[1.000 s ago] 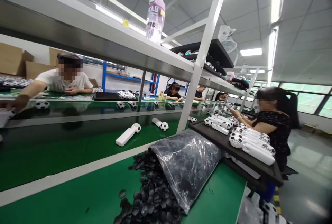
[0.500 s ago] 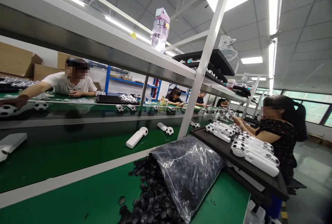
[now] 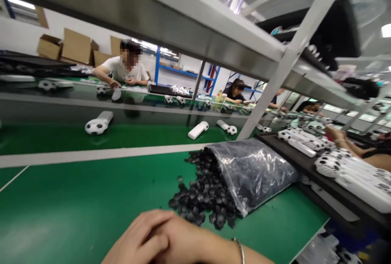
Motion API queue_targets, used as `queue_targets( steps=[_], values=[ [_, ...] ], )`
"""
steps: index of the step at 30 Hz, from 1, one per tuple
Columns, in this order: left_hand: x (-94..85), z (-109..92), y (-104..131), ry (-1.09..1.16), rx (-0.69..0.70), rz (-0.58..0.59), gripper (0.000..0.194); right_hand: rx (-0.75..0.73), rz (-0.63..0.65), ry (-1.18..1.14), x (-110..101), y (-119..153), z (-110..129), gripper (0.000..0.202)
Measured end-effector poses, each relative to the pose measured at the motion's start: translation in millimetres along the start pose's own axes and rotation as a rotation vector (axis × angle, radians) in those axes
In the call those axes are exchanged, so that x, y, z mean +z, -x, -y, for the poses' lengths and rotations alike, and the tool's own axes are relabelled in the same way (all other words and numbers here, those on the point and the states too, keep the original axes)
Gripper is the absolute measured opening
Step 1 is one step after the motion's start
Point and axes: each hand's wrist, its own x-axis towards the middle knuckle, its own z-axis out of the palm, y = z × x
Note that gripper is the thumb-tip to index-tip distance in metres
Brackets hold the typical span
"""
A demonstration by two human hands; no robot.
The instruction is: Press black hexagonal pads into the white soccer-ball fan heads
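Low in the head view, my two hands are together above the green work surface (image 3: 76,203). My left hand (image 3: 134,237) comes up from the bottom edge, its fingers bent over my right hand (image 3: 180,235). A thin bracelet (image 3: 240,249) circles the right wrist. The right fingers are hidden beneath the left hand, so what they do is unclear. Just beyond lies a heap of small black plastic pieces (image 3: 210,199), spilling from a clear plastic bag (image 3: 256,174). Neither hand touches the heap, as far as I can see.
White handles with football-patterned heads (image 3: 96,126) lie on the green conveyor (image 3: 146,133). A black tray (image 3: 275,144) of them stands right of the bag. A slanting post (image 3: 275,84) holds a shelf overhead. Across the belt, a co-worker (image 3: 130,68) handles one; another person's arm (image 3: 351,144) reaches in at right.
The view has swung down and to the left. Both my hands have come into sight at the bottom. The co-worker opposite has drawn the outstretched arm inward.
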Motion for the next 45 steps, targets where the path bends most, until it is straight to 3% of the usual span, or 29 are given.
queue_targets(
  steps=[6, 10, 13, 16, 19, 23, 27, 30, 33, 36, 41, 45],
  values=[
    [-5.5, -3, -11, 0.133, -0.115, 0.086, 0.039, -0.059, -0.084, -0.076, -8, -2, -1, 0.019],
    [-5.7, -4, -13, 0.160, -0.147, 0.092, 0.018, -0.064, -0.059, -0.210, -11, 0, 0, 0.016],
    [-6.5, -5, -15, 0.153, -0.128, 0.100, 0.032, -0.070, -0.068, -0.148, -10, 1, -1, 0.018],
    [-7.3, -5, -16, 0.127, -0.093, 0.124, 0.045, -0.167, -0.056, 0.025, -10, -1, -2, 0.021],
    [-7.3, -5, -16, 0.116, -0.091, 0.115, 0.034, -0.245, -0.034, 0.081, -10, -1, -3, 0.021],
    [-6.2, -5, -16, 0.131, -0.099, 0.098, 0.019, -0.119, -0.053, -0.095, -8, 1, -1, 0.019],
    [-6.1, -5, -15, 0.187, -0.113, 0.095, 0.035, -0.054, -0.077, -0.146, -8, 3, 2, 0.021],
    [-6.3, -5, -16, 0.207, -0.106, 0.101, 0.045, -0.140, -0.046, -0.034, -10, 2, 3, 0.023],
    [-6.0, -5, -15, 0.202, -0.096, 0.083, 0.035, -0.204, -0.014, 0.001, -10, 1, 1, 0.021],
    [-6.1, -5, -14, 0.201, -0.105, 0.079, 0.020, -0.122, -0.040, -0.112, -8, 2, 0, 0.019],
    [-7.4, -5, -14, 0.240, -0.115, 0.074, 0.041, -0.114, -0.049, -0.098, -9, 2, 3, 0.026],
    [-6.7, -4, -15, 0.224, -0.084, 0.058, 0.039, -0.210, -0.016, 0.027, -11, 1, 4, 0.024]
  ],
)
